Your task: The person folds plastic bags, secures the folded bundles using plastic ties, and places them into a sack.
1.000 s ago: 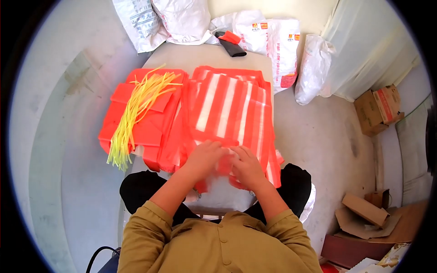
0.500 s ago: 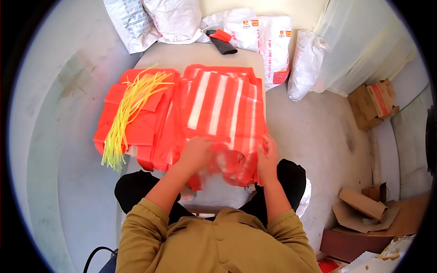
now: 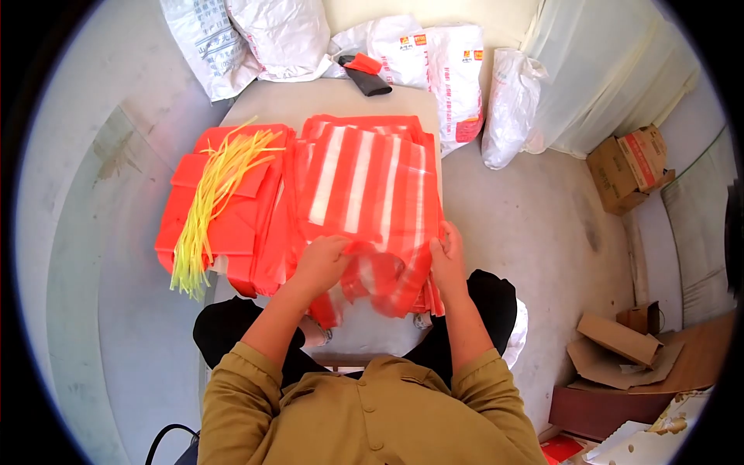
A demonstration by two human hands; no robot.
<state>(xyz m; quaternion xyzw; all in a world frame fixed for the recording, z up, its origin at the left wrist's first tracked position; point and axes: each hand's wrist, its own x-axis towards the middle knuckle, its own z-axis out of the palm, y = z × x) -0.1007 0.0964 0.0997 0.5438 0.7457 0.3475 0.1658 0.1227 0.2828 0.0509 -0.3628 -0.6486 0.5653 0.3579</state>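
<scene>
A stack of red-and-white striped plastic bags (image 3: 380, 178) lies on the table before me. My left hand (image 3: 324, 262) is closed on the near left edge of the top bag, its fingertips pinching the thin film. At the near right edge, my right hand (image 3: 447, 252) pinches the same bag between thumb and fingers. Between my hands the loose near end of the bag hangs over the table's edge, slightly blurred. To the left, a bundle of yellow plastic strips (image 3: 213, 201) rests across a pile of folded red bags (image 3: 252, 186).
White woven sacks (image 3: 283, 39) line the wall behind the table (image 3: 263, 101). A dark roll with a red piece (image 3: 366, 75) lies at the table's far edge. Cardboard boxes (image 3: 632, 170) stand at the right, with flattened cardboard (image 3: 620, 356) lower down.
My left hand has moved slightly left and down. The bag's near end has spread wider between my hands, showing its stripes. The whole view has shifted a little.
</scene>
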